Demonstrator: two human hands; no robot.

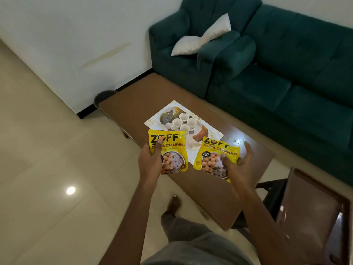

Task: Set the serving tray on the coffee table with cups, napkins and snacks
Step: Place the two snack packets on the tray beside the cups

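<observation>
Snack packets, two yellow ones printed "ZOFF SOYA CHUNKS", are held above the brown surface (208, 190). On the left, the left hand (150, 161) has its fingers (157, 148) closed around the lower edge of the left packet (168, 150), thumb lying across the front. Behind and between the packets, the serving tray (152, 122) rests on the surface, carrying four white cups (183, 122) clustered together, upright and touching or nearly so. Further right, the right hand (238, 163) grips the right packet (215, 157) at its lower right corner, thumb on the front, remaining fingers curled loosely behind. Beyond stands a green sofa (286, 73) with a white pillow (200, 38).
</observation>
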